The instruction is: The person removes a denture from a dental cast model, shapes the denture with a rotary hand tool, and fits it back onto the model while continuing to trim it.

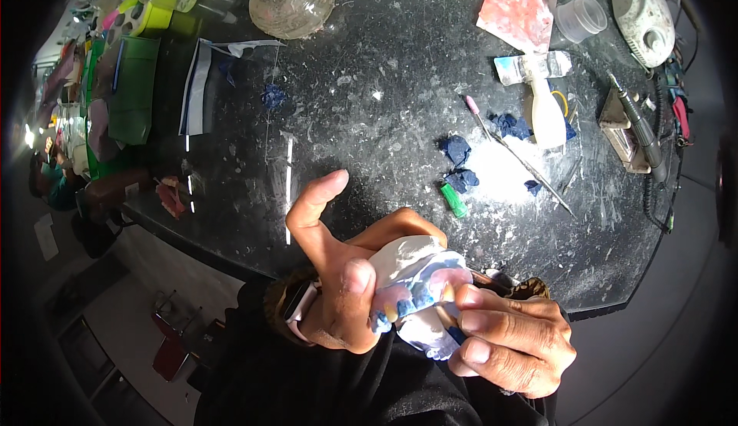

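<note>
A white plaster dental model (411,255) with blue wax and pink patches along its tooth row is held close to my body, over the table's near edge. My left hand (342,280) grips its left side, thumb on the front and one finger stretched up away from it. The fingers of my right hand (515,334) are pinched together at the model's right edge. Below the tooth row shows a second pale plaster part (425,338) with a bluish rim. A narrow dark piece beside my right fingertips is partly hidden, and I cannot tell what it is.
On the dusty black table (369,142) lie crumpled blue scraps (456,149), a green stick piece (453,200) and a thin pink-tipped tool (472,105). Farther right are a white-handled brush (547,115) and a handpiece (638,122) on a stand. A glass jar (292,3) stands at the back.
</note>
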{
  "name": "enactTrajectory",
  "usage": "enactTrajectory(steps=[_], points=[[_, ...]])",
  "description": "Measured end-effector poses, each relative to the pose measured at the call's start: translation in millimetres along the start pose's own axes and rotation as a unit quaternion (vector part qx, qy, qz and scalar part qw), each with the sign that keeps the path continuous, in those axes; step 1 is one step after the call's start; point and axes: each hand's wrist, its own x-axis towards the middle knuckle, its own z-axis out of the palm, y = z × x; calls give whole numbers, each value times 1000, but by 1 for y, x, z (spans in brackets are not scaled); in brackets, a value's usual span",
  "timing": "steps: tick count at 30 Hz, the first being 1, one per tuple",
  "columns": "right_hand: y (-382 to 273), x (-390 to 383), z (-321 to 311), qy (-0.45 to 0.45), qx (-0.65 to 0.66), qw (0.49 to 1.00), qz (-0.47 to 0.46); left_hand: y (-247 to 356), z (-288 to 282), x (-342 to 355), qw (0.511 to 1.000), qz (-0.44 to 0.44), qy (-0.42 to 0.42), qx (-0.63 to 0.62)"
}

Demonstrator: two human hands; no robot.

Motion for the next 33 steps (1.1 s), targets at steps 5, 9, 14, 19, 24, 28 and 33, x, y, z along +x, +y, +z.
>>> enactTrajectory(steps=[5,9,14,19,24,28,33], points=[[0,2,-1,-2,-7,1000,-3,2,3,0,1000,-15,11,4],[-4,4,-4,-14,-22,1000,3,-3,-3,-4,1000,5,0,-21],[-6,3,-4,-10,-34,999,1,0,-3,-1,999,-13,-13,-37],[-4,0,-4,-28,-37,999,-5,1,-3,0,997,-34,-22,-58],[-5,0,-5,-27,-44,999,1,5,-4,4,994,-64,-29,-85],[-8,1,-6,-40,-49,998,5,9,-6,9,985,-114,-36,-127],[-8,3,-6,-32,-53,998,7,15,-8,19,958,-203,-42,-197]])
